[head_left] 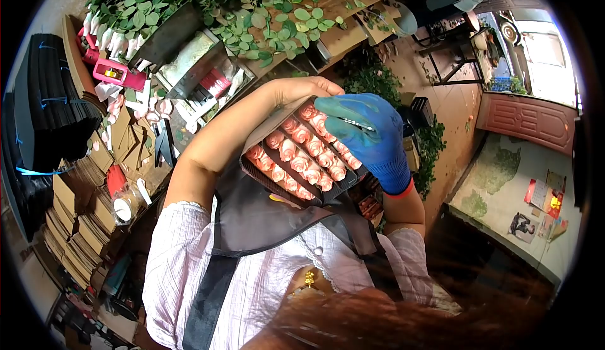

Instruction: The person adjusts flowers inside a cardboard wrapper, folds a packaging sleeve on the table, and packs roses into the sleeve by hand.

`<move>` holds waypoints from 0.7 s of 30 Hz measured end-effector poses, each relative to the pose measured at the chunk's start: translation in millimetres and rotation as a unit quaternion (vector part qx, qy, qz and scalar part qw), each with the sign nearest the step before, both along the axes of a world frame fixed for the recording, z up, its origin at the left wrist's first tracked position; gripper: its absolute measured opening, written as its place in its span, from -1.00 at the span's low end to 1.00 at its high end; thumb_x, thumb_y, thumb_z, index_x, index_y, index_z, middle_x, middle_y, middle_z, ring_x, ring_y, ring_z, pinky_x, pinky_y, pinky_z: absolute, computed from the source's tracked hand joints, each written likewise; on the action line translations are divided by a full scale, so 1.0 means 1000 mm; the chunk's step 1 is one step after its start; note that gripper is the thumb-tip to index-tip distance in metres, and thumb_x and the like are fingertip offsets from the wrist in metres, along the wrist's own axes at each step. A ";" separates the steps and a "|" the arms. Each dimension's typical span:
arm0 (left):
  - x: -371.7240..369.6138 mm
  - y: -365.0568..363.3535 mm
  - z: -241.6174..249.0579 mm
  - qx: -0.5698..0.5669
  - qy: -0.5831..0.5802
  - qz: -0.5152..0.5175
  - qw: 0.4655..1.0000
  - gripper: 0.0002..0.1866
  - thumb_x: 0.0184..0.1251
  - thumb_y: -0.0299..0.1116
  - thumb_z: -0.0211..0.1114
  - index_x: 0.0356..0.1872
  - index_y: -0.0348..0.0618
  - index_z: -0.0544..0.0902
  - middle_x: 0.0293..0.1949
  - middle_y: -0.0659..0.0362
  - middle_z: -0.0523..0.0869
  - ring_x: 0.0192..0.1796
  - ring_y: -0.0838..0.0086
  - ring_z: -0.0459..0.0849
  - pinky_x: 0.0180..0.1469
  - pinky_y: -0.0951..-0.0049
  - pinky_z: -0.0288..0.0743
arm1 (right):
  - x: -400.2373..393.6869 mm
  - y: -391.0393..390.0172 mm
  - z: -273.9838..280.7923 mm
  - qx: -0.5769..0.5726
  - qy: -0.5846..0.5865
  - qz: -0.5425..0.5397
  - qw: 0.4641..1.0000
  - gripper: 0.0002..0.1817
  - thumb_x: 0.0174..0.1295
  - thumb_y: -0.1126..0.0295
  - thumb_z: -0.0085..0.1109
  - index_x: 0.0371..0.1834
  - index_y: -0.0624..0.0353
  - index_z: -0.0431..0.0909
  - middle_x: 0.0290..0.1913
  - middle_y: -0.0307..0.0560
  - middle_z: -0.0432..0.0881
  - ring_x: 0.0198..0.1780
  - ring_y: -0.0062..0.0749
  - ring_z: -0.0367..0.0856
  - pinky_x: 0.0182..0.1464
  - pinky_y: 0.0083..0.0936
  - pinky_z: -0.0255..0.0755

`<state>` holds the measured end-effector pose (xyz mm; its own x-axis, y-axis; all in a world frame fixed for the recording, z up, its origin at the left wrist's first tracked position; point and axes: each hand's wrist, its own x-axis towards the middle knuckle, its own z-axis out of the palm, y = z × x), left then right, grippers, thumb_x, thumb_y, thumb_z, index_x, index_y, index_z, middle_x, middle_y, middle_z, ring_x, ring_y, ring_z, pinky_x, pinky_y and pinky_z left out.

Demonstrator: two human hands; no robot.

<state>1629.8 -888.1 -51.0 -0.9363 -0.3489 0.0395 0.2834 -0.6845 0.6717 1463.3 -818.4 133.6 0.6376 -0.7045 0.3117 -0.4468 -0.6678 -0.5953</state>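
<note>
Head: both hands hold rose tray [302, 158].

Bare left hand [302, 88] curled (fingers bent), gloved right hand [365, 129] fingers closed, forearms raised

Hidden: far end of rose tray [296, 161] under glove [368, 132]; left hand [296, 88] fingers behind tray; desk items too small.

Top of bench: leafy green stems [208, 3], heaped.
Far left: black sheet stack [50, 91], blue-tied.
Beside it: pink tool [116, 73].
Lower left: brown cardboard stacks [82, 224].
</note>
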 end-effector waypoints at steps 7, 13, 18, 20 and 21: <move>0.000 0.005 0.006 -0.011 -0.013 0.017 1.000 -0.58 0.41 -0.38 0.27 0.23 -0.34 0.60 0.08 0.14 0.76 0.03 0.51 0.74 0.12 0.50 0.62 | 0.009 0.005 0.008 0.050 -0.024 -0.015 0.998 -0.74 0.15 0.34 0.44 -0.09 0.11 0.78 -0.13 -0.16 0.80 -0.18 -0.21 0.72 -0.10 -0.37 0.57; 0.000 0.006 0.005 -0.026 -0.017 0.010 0.999 -0.62 0.43 -0.37 0.25 0.18 -0.32 0.63 0.02 0.17 0.78 -0.04 0.57 0.75 0.06 0.54 0.62 | 0.006 0.005 -0.001 -0.006 -0.016 -0.002 1.000 -0.76 0.17 0.32 0.40 -0.10 0.08 0.79 -0.13 -0.17 0.81 -0.21 -0.26 0.74 -0.13 -0.42 0.59; 0.002 0.009 0.008 -0.031 -0.025 0.018 0.999 -0.67 0.45 -0.36 0.23 0.13 -0.32 0.66 -0.03 0.20 0.78 -0.07 0.61 0.74 0.02 0.57 0.61 | 0.008 0.008 0.004 0.022 -0.022 -0.026 0.999 -0.79 0.16 0.34 0.39 -0.14 0.07 0.80 -0.13 -0.17 0.81 -0.21 -0.28 0.76 -0.14 -0.44 0.60; 0.002 0.009 0.008 -0.032 -0.023 0.018 0.999 -0.68 0.46 -0.36 0.23 0.11 -0.32 0.67 -0.05 0.22 0.78 -0.08 0.63 0.73 0.01 0.58 0.61 | 0.007 0.009 0.005 0.017 -0.016 -0.024 0.999 -0.79 0.15 0.35 0.38 -0.14 0.07 0.80 -0.13 -0.18 0.81 -0.19 -0.29 0.77 -0.14 -0.44 0.61; 0.002 0.009 0.010 -0.033 -0.021 0.017 0.999 -0.69 0.46 -0.36 0.23 0.10 -0.32 0.67 -0.06 0.23 0.78 -0.09 0.63 0.73 0.00 0.58 0.61 | 0.006 0.008 0.004 0.014 -0.016 -0.022 1.000 -0.79 0.15 0.36 0.38 -0.14 0.07 0.80 -0.12 -0.18 0.81 -0.18 -0.29 0.77 -0.13 -0.45 0.61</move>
<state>1632.0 -878.7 -41.4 -0.9256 -0.3778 0.0241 0.2754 -0.6283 0.7275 1469.8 -810.1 137.2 0.5964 -0.7398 0.3115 -0.4555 -0.6315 -0.6275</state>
